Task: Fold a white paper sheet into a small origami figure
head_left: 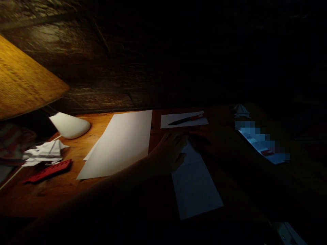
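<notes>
On a dim wooden table, my left hand (170,153) rests on the upper left part of a folded white sheet of paper (195,185), its fingers lying flat and stretched towards the sheet's top edge. Across from it my right hand (217,139) lies on the top right of the same sheet, in deep shadow, and its fingers also seem flat on the paper. Neither hand grips anything that I can see.
A large white sheet (122,143) lies to the left. Behind the hands a pen (186,119) sits on a small paper. A lamp shade (22,81), its white base (70,125), crumpled folded paper (46,151) and a red ruler (48,170) stand at the left. A folded paper figure (240,110) sits far right.
</notes>
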Motion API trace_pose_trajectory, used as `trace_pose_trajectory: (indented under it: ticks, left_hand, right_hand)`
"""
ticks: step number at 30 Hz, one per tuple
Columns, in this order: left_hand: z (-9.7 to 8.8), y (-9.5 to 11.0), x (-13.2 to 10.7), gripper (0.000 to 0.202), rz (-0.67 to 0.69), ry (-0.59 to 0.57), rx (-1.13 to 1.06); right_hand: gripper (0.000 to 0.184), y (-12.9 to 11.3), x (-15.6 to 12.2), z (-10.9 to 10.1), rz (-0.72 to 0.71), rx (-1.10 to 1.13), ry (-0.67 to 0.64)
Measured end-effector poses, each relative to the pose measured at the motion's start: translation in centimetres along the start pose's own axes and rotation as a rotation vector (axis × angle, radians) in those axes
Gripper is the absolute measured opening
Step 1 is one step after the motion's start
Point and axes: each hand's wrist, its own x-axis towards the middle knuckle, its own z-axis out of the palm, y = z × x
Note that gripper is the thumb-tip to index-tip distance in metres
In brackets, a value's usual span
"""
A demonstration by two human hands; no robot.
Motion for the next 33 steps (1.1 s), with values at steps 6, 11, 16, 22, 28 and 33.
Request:
trace_pose_trajectory:
  ticks: [6,11,16,22,28,33]
  left_hand:
    - [0.0,-0.3,0.4,0.032,-0.006,-0.030,0.013]
    - [-0.1,-1.1,0.6,0.031,0.021,-0.013,-0.053]
    - [-0.1,-1.6,0.0,0.035,0.020,0.010,-0.105]
    - [-1.4,-1.9,-0.1,0.028,0.052,0.061,-0.069]
    - [-2.9,-1.5,-0.3,0.026,0.172,0.045,-0.007]
    - [-3.6,-1.2,-0.8,0.023,0.149,0.016,-0.050]
  right_hand:
    - [0.052,0.5,0.0,0.4,-0.033,0.022,0.016]
    - [0.054,-0.4,0.1,-0.4,0.006,0.002,0.003]
    - [0.054,-0.1,0.2,-0.1,-0.003,0.026,-0.001]
    - [0.053,-0.8,0.3,-0.9,0.037,-0.002,-0.082]
    - [0.053,-1.2,0.5,-1.4,0.049,-0.048,-0.125]
    - [0.045,-1.3,0.5,-1.5,0.033,-0.097,-0.134]
